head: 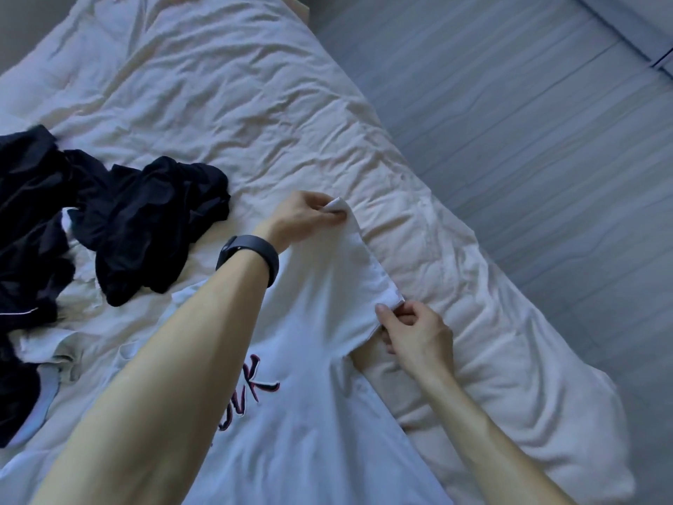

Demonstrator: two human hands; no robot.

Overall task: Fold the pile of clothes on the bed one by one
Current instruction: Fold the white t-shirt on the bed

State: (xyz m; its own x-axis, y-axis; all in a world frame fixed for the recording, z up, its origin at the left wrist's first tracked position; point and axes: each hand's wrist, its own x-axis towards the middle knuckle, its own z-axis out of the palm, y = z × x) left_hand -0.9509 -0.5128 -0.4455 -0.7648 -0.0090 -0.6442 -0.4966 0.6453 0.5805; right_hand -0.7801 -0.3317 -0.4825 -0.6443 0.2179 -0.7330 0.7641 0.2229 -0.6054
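Observation:
A white T-shirt [309, 424] with dark red lettering lies spread on the bed in front of me. My left hand [302, 215], a dark band on its wrist, pinches one corner of the shirt's sleeve and lifts it off the bed. My right hand [415, 333] pinches the sleeve's other corner, lower and to the right. The sleeve edge is stretched taut between both hands. A pile of dark clothes [109, 227] lies to the left, with light garments partly under it.
The bed is covered with a wrinkled cream duvet [225, 103]. Its right edge runs diagonally from top centre to lower right. Beyond it is pale plank floor [528, 122].

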